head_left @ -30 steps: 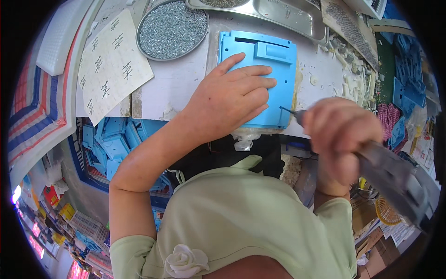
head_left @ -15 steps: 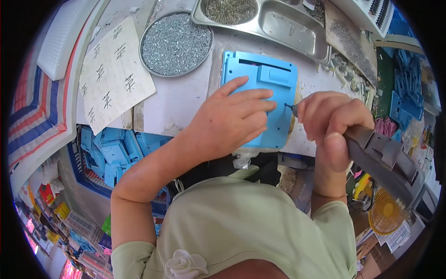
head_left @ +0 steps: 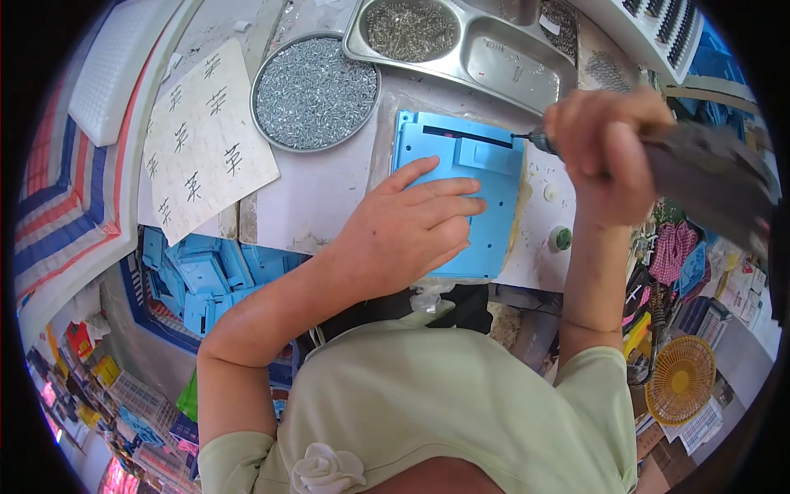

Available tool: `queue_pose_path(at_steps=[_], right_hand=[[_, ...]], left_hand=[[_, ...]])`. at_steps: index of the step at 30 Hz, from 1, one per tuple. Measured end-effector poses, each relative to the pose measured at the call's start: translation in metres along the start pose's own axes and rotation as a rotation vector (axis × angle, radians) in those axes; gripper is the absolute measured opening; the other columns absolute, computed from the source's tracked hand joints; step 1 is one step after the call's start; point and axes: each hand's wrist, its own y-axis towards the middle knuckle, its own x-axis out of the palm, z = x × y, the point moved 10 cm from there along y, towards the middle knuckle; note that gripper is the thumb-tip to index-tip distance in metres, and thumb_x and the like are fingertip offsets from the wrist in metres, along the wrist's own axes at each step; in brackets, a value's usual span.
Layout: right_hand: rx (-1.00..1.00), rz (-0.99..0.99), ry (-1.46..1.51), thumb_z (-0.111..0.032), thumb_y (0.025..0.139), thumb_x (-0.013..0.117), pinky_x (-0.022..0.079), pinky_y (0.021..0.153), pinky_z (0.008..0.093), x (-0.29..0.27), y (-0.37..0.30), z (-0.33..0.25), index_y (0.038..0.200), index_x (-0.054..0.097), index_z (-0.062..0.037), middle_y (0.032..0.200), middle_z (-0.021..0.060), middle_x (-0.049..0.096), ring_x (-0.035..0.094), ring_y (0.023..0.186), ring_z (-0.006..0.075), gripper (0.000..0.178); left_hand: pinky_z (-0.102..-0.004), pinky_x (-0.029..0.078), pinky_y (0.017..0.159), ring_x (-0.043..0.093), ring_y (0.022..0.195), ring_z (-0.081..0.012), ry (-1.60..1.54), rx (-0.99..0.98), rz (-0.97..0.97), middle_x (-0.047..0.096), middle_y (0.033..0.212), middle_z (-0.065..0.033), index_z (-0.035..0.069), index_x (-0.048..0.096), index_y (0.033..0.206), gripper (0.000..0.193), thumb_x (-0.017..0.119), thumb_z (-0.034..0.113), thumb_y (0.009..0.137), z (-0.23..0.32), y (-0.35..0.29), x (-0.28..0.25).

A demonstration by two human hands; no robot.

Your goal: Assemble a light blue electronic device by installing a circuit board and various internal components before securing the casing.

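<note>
A flat blue plastic panel lies on the white worktop in front of me. My left hand rests flat on its lower half, fingers spread, pressing it down. My right hand is closed around a dark electric screwdriver, whose thin bit touches the panel's upper right corner. The screwdriver body runs off to the right.
A round metal dish of small screws stands beyond the panel at the left. A steel compartment tray with more screws lies behind. A white sheet with marks lies at left. A bin of blue panels sits below the table edge.
My right hand with the screwdriver has moved up along the panel's right edge, from the lower corner to the upper right corner. My left hand has stayed on the panel.
</note>
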Motion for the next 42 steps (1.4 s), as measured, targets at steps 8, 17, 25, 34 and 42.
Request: queue_pose_path(at_steps=[8, 17, 25, 34, 42], right_hand=[[0.085, -0.022, 0.051, -0.016, 0.098, 0.056, 0.04, 0.063, 0.034, -0.004, 0.003, 0.018, 0.092, 0.052, -0.008, 0.058, -0.0023, 0.044, 0.042, 0.054, 0.0125, 0.011], [0.018, -0.097, 0.129, -0.03, 0.095, 0.066, 0.044, 0.052, 0.0299, 0.034, -0.033, -0.045, 0.101, 0.057, -0.0113, 0.06, -0.0052, 0.052, 0.047, 0.049, 0.0102, 0.022], [0.059, -0.054, 0.099, -0.032, 0.095, 0.071, 0.044, 0.051, 0.0314, 0.053, -0.049, -0.022, 0.099, 0.056, -0.0091, 0.058, -0.0029, 0.053, 0.049, 0.047, 0.0122, 0.028], [0.054, -0.087, 0.038, -0.033, 0.096, 0.069, 0.047, 0.053, 0.0321, 0.06, -0.051, -0.024, 0.097, 0.056, -0.01, 0.057, -0.0025, 0.053, 0.051, 0.047, 0.0128, 0.026], [0.058, -0.11, 0.058, -0.032, 0.091, 0.077, 0.047, 0.053, 0.0359, 0.063, -0.05, -0.026, 0.092, 0.053, -0.006, 0.059, 0.0037, 0.053, 0.049, 0.048, 0.0175, 0.036]], left_hand=[[-0.052, 0.038, 0.114, 0.06, 0.127, -0.0216, 0.01, -0.021, -0.032, 0.068, 0.125, -0.0026, 0.01, 0.059, 0.089, 0.017, 0.076, 0.011, 0.083, -0.001, 0.0, 0.001], [-0.051, 0.04, 0.112, 0.068, 0.118, -0.0231, -0.068, -0.034, 0.16, 0.074, 0.113, -0.0036, 0.01, 0.062, 0.089, 0.018, 0.079, 0.012, 0.083, -0.009, -0.019, -0.024], [-0.05, 0.04, 0.111, 0.068, 0.118, -0.0198, 0.069, -0.045, 0.172, 0.075, 0.112, -0.001, 0.01, 0.064, 0.087, 0.016, 0.079, 0.01, 0.083, -0.006, -0.026, -0.024], [-0.0496, 0.037, 0.112, 0.068, 0.118, -0.0172, 0.048, -0.065, 0.191, 0.074, 0.112, 0.0001, 0.011, 0.062, 0.085, 0.016, 0.078, 0.011, 0.083, -0.008, -0.029, -0.023], [-0.0505, 0.037, 0.111, 0.068, 0.118, -0.0179, 0.023, -0.063, 0.199, 0.074, 0.112, -0.0001, 0.011, 0.062, 0.087, 0.017, 0.078, 0.011, 0.083, -0.01, -0.031, -0.022]])
